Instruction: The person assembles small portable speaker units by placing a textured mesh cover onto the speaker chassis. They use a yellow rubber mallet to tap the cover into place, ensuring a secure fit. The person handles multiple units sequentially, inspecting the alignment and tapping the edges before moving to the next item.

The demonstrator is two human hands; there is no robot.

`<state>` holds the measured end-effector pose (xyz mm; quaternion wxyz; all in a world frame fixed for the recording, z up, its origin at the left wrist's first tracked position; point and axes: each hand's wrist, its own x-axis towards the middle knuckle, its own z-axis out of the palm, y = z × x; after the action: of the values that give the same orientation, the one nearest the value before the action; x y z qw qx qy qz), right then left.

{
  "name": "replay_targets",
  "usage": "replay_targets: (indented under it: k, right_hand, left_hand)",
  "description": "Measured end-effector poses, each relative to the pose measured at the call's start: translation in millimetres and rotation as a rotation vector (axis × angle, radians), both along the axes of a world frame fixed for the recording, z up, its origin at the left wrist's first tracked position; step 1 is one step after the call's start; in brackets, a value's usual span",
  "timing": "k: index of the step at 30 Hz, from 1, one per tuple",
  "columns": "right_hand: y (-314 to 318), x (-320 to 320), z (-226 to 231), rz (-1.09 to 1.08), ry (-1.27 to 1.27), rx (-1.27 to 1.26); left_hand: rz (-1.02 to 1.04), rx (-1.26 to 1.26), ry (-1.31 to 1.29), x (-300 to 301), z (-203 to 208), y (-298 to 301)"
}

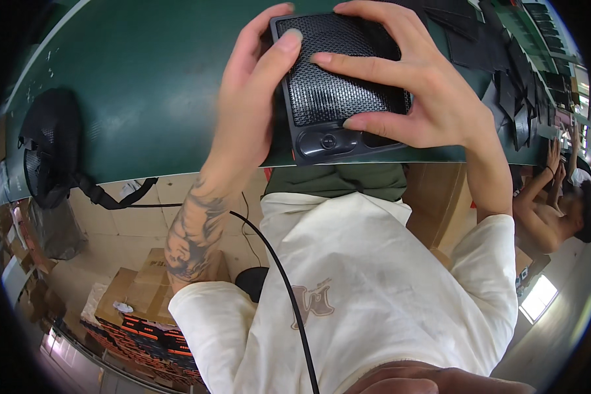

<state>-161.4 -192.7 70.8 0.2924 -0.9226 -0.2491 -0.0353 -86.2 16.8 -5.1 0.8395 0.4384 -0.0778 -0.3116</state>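
Observation:
A black box-shaped device [335, 102] with a mesh grille lies on the green tabletop, close to its near edge. Below the grille runs a dark plastic strip [328, 142] with a round button-like mark. My left hand [256, 72] grips the device's left side, thumb pressed on the grille and fingers round the edge, partly hidden. Across the right side reaches my right hand [433, 88]. Its index finger rests on the mesh, its thumb lies by the lower strip, and other fingers reach to the far edge.
A black bag [52, 138] with a strap hangs over the table's left edge. Dark flat sheets [466, 39] are piled at the right. A black cable [279, 262] crosses my front. Cardboard boxes [141, 282] stand lower left. Another person [551, 210] sits at the far right.

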Motion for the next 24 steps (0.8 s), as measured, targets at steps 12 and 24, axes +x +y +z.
replay_targets:
  k: [12,24]
  right_hand:
    - [-6.1,-4.4,-21.4,0.022,-0.012,-0.030]
    - [16.0,-53.7,-58.1,-0.503,0.027,0.412]
  left_hand:
    - [-0.045,-0.075,0.092,-16.7,4.3,16.2]
    - [0.114,-0.003,-0.189,-29.1,-8.1,16.7]
